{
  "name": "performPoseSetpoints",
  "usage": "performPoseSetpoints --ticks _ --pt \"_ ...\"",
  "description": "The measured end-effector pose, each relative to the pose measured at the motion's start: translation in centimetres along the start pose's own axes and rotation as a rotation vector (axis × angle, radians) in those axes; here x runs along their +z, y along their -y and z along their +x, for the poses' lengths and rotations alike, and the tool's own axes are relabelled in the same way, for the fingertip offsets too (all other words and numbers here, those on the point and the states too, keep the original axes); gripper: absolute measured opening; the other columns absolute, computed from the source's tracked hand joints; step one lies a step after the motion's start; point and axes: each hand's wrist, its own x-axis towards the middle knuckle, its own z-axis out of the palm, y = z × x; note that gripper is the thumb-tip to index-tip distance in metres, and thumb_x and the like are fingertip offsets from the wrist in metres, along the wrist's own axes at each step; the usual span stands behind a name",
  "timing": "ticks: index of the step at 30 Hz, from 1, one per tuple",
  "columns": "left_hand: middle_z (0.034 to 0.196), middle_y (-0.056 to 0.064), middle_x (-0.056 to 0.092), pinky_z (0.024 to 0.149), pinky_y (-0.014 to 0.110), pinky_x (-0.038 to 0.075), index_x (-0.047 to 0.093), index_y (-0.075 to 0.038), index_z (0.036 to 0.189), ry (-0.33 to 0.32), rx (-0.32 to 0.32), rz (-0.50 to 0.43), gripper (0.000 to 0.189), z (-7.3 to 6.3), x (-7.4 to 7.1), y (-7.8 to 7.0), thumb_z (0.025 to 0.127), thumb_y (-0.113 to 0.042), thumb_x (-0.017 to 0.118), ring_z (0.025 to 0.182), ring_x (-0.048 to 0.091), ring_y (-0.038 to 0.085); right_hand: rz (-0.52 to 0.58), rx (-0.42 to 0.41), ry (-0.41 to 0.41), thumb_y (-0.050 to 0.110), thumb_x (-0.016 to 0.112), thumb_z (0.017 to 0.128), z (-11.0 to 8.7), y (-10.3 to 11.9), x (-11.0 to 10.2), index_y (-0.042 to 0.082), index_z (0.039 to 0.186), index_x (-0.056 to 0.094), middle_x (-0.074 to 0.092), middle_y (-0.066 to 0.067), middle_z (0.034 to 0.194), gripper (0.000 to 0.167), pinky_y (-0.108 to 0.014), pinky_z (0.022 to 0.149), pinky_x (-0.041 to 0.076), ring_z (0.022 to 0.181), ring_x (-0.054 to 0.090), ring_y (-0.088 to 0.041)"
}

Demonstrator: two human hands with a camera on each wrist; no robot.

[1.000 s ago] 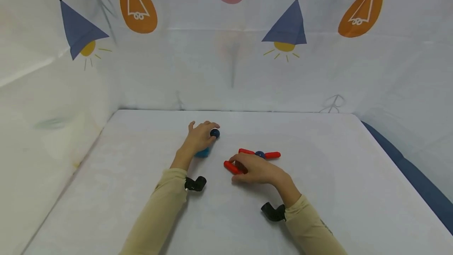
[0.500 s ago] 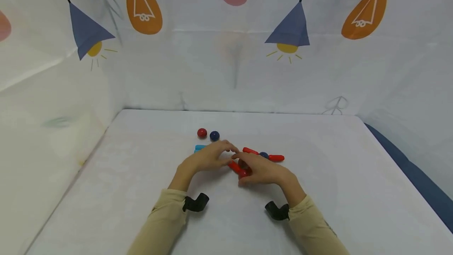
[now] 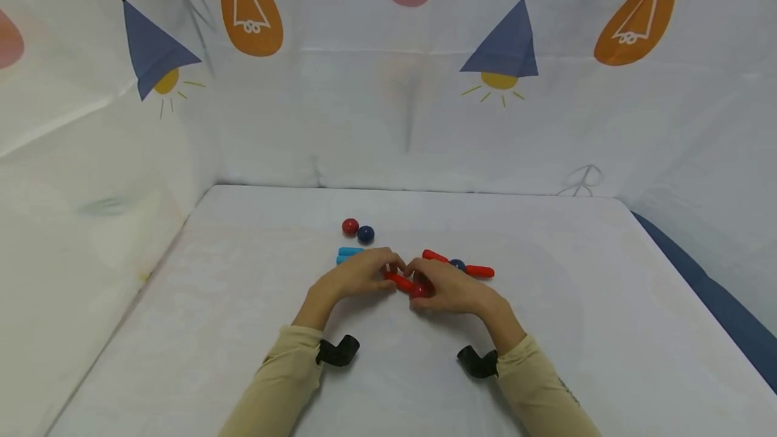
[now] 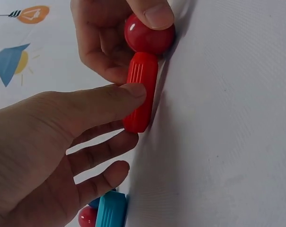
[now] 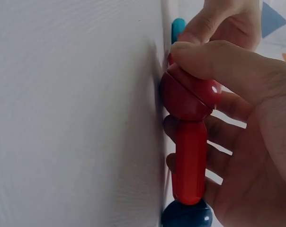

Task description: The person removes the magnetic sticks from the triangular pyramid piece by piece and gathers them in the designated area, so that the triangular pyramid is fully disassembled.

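My left hand [image 3: 355, 274] pinches a red ridged rod [image 4: 143, 106] between thumb and fingers. The rod's end meets a glossy red ball [image 4: 147, 38], which my right hand [image 3: 452, 287] holds with the thumb pressed on it. In the right wrist view, a second red rod [image 5: 190, 161] runs from the ball, with right fingers behind it, toward a dark blue ball [image 5: 186, 215]. Both hands are close together over the table, fingertips almost meeting. Just behind the right hand lie two red rods [image 3: 480, 272] with a dark blue ball [image 3: 458, 265] between them.
Light blue rods [image 3: 350, 251] lie behind the left hand, partly covered by it. Farther back, a loose red ball [image 3: 350, 226] sits beside a dark blue ball [image 3: 365, 234]. The white table [image 3: 546, 329] meets a printed white curtain [image 3: 352, 113] at its far edge.
My left hand has come from the dark blue ball at the back toward the right hand and now holds the red rod. The right hand stays around the red ball.
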Motion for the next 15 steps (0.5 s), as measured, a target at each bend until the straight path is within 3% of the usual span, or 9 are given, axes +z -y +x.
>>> performPoseSetpoints --ticks 6,15 --pt "0.089 -0.005 0.060 0.070 0.022 0.045 0.066 -0.019 0.099 0.015 -0.016 0.007 0.015 -0.03 0.03 0.25 0.084 -0.020 0.071 0.078 0.053 0.011 -0.061 0.011 -0.030 0.024 0.073 0.081 0.19 -0.41 0.04 0.022 0.103 0.057 0.054 0.011 0.089 0.027 -0.023 0.070 0.046 0.082 0.051 -0.007" --pt "0.087 -0.007 0.059 0.072 0.023 0.044 0.066 -0.019 0.096 0.054 -0.012 0.027 0.012 -0.20 -0.21 0.06 0.086 -0.021 0.070 0.080 0.052 0.009 -0.077 -0.036 -0.040 0.023 0.071 0.082 0.46 -0.71 0.23 0.021 0.101 0.058 0.052 0.010 0.087 0.023 -0.022 0.068 0.045 0.081 0.050 -0.007"
